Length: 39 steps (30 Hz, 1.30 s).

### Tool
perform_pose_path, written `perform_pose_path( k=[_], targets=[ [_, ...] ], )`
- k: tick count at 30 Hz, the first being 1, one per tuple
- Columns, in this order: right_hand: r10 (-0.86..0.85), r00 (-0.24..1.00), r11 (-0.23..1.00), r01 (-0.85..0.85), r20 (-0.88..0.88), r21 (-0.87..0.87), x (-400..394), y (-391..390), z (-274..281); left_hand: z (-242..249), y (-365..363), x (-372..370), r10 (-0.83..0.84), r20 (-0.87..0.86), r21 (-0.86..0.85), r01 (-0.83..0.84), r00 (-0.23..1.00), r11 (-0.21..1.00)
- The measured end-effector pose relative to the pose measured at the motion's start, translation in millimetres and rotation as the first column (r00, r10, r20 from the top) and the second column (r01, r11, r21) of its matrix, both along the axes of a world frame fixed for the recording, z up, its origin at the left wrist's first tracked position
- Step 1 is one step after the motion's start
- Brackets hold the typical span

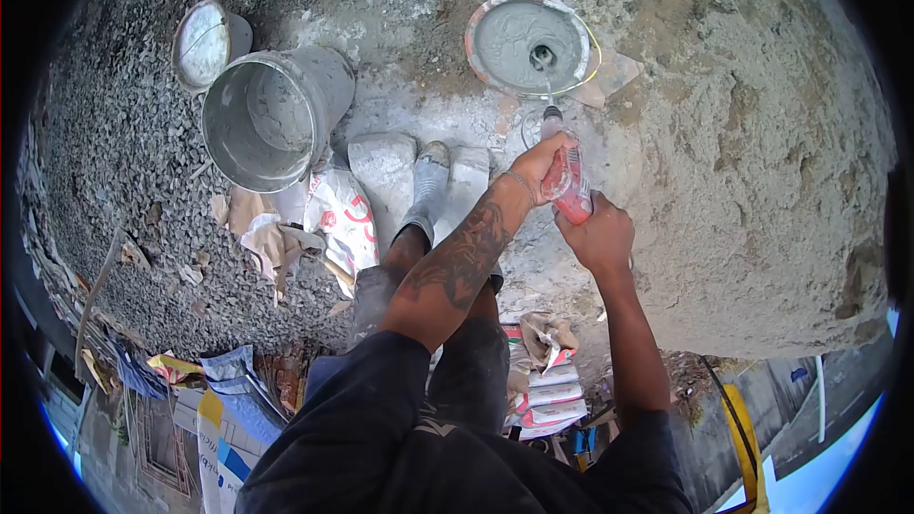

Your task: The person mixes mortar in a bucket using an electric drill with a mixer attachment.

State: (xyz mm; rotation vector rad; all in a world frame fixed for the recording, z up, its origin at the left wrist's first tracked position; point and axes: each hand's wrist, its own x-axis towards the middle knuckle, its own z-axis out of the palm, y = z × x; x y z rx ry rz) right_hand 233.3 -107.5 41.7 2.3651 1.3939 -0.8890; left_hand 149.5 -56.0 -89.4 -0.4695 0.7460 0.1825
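Note:
My left hand [545, 168] is closed around the front body of a red power drill [569, 181]. Farther back, my right hand [602, 232] grips the drill's rear handle. From the drill's chuck [551, 113] a mixing shaft runs into a bucket [473, 49] holding wet grey mortar [519, 33]. Where the shaft enters, a dark hollow [543, 58] shows in the mortar; the paddle's lower end is hidden. The bucket's yellow handle [599, 48] hangs over its right side.
Left of my feet stand a large mortar-coated bucket [328, 86] and a smaller white-topped pail [203, 43]. A torn printed sack [341, 219] lies near my leg, with gravel [143, 171] beyond. Stacked bags [552, 400] sit behind me. Rough grey sand or mortar [733, 181] spreads right.

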Motion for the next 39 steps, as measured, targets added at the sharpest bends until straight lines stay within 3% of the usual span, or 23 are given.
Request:
perform_pose_path(
  k=[2,6,12,15,16,20,28,32,39],
  targets=[
    [-0.014,1.0,0.997,0.013,0.007,0.076,-10,-10,-6,3,-3,-6,0.013,-0.022,0.004,-0.013,1.0,1.0],
    [-0.041,0.997,0.999,0.043,-0.072,0.017,-11,-7,-16,-1,-3,-11,0.052,-0.133,-0.036,-0.058,0.99,0.998],
    [0.018,0.991,0.998,-0.01,-0.136,0.058,-10,8,-32,-20,10,-18,0.201,-0.08,0.033,-0.199,0.976,0.979],
    [-0.001,0.992,0.999,0.005,-0.126,0.034,-9,17,-31,-21,22,-18,0.21,-0.064,0.103,-0.203,0.976,0.974],
    [-0.013,0.99,0.998,0.021,-0.137,0.054,-9,18,-30,-20,26,-18,0.156,-0.103,0.05,-0.152,0.982,0.987],
    [0.02,0.986,0.988,0.005,-0.164,0.151,-5,24,-44,-14,36,-18,0.189,-0.161,0.12,-0.171,0.969,0.978],
    [-0.086,0.995,0.994,0.089,-0.055,0.059,3,27,-36,-38,41,10,0.07,-0.04,0.104,-0.066,0.997,0.992],
    [-0.005,0.997,0.999,0.009,-0.073,0.051,19,12,-40,-24,17,20,0.187,-0.121,0.068,-0.18,0.975,0.981],
    [0.041,0.992,0.996,-0.03,-0.118,0.089,14,-2,-41,-22,0,9,0.238,-0.174,0.102,-0.223,0.956,0.969]
  ],
)
